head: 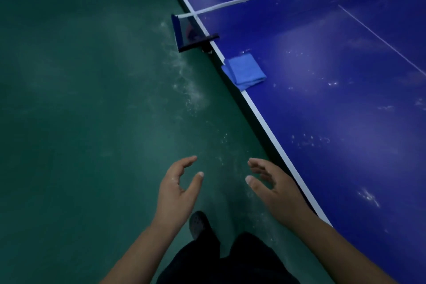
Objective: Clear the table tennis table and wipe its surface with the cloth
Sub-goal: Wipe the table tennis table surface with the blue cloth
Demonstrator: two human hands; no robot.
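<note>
— So where is the cloth (245, 71)?
— Folded on the blue worktop (334, 104), at its white-lined edge, just beside the net clamp (192, 32); one corner hangs slightly over that edge.
— And the hands?
— Well short of the cloth, over the green floor (80, 99). The left hand (178, 189) and right hand (270, 185) both have loosely curved, spread fingers (187, 161), holding nothing. A dark shoe (198, 223) shows below them.
</note>
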